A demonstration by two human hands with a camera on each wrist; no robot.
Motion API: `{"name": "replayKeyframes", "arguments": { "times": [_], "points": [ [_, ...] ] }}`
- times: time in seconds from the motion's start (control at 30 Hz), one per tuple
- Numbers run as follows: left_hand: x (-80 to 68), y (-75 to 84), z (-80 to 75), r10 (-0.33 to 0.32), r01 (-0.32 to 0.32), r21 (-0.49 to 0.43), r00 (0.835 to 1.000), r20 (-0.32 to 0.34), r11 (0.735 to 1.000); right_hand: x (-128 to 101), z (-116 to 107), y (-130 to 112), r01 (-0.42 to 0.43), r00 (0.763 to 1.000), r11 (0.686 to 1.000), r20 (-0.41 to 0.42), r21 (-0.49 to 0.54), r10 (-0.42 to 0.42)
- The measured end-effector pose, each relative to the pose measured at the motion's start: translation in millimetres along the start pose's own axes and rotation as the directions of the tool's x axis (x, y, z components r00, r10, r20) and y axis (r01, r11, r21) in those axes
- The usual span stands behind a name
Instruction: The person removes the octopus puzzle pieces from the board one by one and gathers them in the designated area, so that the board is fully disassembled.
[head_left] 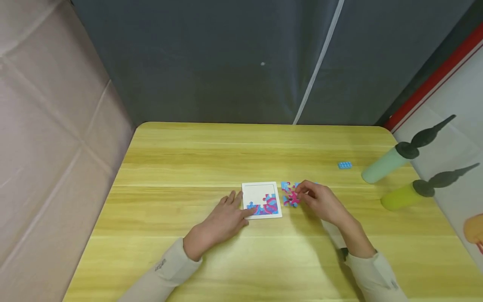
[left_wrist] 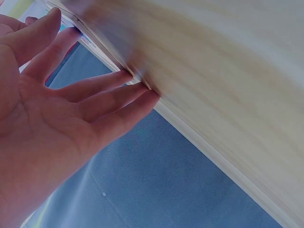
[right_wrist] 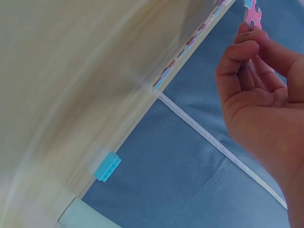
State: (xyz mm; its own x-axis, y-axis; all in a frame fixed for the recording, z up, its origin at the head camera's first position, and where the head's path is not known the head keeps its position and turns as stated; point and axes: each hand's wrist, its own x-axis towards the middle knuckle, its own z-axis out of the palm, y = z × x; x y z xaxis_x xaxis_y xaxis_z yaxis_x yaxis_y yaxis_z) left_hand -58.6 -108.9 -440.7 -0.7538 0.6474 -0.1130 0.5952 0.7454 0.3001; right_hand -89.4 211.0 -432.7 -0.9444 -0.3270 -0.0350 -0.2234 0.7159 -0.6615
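A small white puzzle tray [head_left: 258,190] lies near the middle of the wooden table [head_left: 188,167], with pink and blue pieces filling its lower right part. My left hand [head_left: 226,216] lies flat beside the tray's left edge, fingers straight and touching it; in the left wrist view the left hand [left_wrist: 61,109] shows straight fingers against the table. A heap of loose pink and blue pieces [head_left: 288,193] sits right of the tray. My right hand [head_left: 318,201] is over that heap. In the right wrist view the right hand [right_wrist: 259,90] pinches a pink puzzle piece [right_wrist: 252,12].
A small blue block [head_left: 344,165] lies alone toward the table's right side, also seen as the blue block [right_wrist: 107,166]. Two squeeze bottles, pale green [head_left: 388,161] and yellow-green [head_left: 405,195], lie at the right edge. A dark curtain hangs behind the table.
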Motion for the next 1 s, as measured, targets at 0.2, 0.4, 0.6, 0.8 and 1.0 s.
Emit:
{"name": "replayKeyframes", "arguments": {
  "times": [0.2,0.4,0.6,0.8,1.0],
  "points": [
    [1.1,0.1,-0.1,-0.001,0.001,-0.001,1.0,0.007,1.0,-4,-1,4,-0.01,1.0,1.0,-0.006,0.006,0.01],
    [0.2,1.3,0.3,0.0,0.0,-0.011,1.0,0.006,1.0,-5,-3,5,-0.02,1.0,1.0,-0.006,0.008,0.02],
    [-1.3,1.7,0.9,-0.002,0.002,-0.021,1.0,0.002,1.0,-4,-4,4,-0.032,0.999,0.999,0.007,0.009,0.032],
    [-0.4,1.3,0.6,0.005,-0.005,-0.033,1.0,-0.009,0.999,-5,-7,5,-0.041,0.999,0.999,-0.003,0.002,0.041],
    [0.0,0.4,1.5,0.014,-0.014,-0.019,1.0,-0.009,1.0,-7,-11,6,-0.058,0.998,0.998,0.009,-0.002,0.058]
  ]
}}
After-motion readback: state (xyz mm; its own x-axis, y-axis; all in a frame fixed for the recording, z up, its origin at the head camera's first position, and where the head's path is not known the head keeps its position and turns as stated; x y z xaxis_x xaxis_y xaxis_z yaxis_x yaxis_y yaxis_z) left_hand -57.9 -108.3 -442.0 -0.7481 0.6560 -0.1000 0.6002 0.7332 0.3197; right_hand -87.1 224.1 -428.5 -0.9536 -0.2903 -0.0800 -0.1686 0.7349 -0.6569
